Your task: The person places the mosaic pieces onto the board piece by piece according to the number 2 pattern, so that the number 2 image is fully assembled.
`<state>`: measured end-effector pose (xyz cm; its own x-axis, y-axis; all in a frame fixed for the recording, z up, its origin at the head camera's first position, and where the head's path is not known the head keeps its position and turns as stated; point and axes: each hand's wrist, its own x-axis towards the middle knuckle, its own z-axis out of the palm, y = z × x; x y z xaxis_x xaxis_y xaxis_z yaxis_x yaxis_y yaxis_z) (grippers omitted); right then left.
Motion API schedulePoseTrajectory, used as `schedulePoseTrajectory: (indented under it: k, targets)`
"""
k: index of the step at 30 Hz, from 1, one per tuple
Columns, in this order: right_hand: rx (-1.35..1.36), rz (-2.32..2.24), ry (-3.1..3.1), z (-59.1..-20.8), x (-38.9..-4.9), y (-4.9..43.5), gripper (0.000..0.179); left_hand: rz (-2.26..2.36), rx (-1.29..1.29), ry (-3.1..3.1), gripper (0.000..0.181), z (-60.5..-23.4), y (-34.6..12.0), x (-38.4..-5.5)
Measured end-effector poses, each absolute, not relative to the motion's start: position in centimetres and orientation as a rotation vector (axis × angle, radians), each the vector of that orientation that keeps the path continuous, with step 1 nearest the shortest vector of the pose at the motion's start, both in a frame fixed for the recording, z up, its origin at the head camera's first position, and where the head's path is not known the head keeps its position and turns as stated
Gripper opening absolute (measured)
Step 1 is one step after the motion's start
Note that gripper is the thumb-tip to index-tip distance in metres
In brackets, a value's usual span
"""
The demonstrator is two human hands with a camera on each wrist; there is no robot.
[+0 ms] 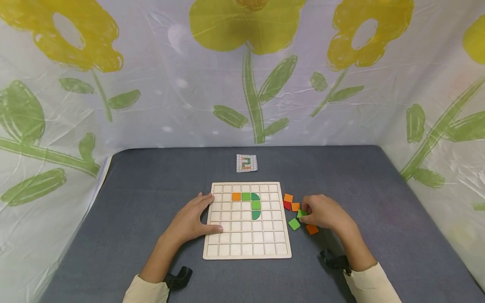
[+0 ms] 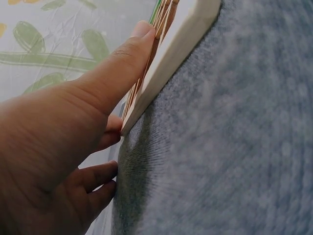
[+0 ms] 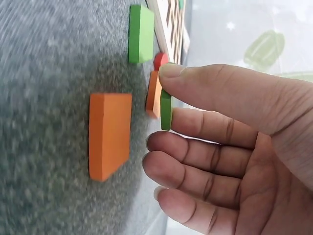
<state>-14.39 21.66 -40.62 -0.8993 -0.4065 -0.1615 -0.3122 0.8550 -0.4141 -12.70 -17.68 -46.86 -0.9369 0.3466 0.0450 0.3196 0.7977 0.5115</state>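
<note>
A wooden grid board (image 1: 247, 250) lies on the table. Near its top sit an orange square tile (image 1: 236, 196), green square tiles (image 1: 246, 196) and dark green quarter-round tiles (image 1: 256, 215). My left hand (image 1: 191, 219) rests along the board's left edge; its thumb lies straight on the surface and the index fingertip touches the far left side. To the right of the board, my right hand (image 1: 326, 212) pinches a green square tile (image 3: 167, 111) between thumb and index finger, just over the loose tiles. The other fingers of that hand bend loosely in the right wrist view.
Loose beside the board are a green square tile (image 1: 294, 224), several orange tiles (image 1: 312, 229) and a red tile (image 1: 287, 205). Behind the board lies a small pattern card (image 1: 246, 163). The dark cloth-covered table (image 1: 170, 176) meets a flower-printed curtain (image 1: 170, 105).
</note>
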Motion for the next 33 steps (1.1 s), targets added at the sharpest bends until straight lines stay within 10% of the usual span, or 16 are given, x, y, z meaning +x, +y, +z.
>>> schedulePoseTrajectory:
  k: [33]
  targets:
    - [-0.816, -0.464, 2.765, -39.8, -15.3, 14.3, 0.028, 0.834, 0.543, 2.932, 0.104, -47.1, -17.7, -12.7]
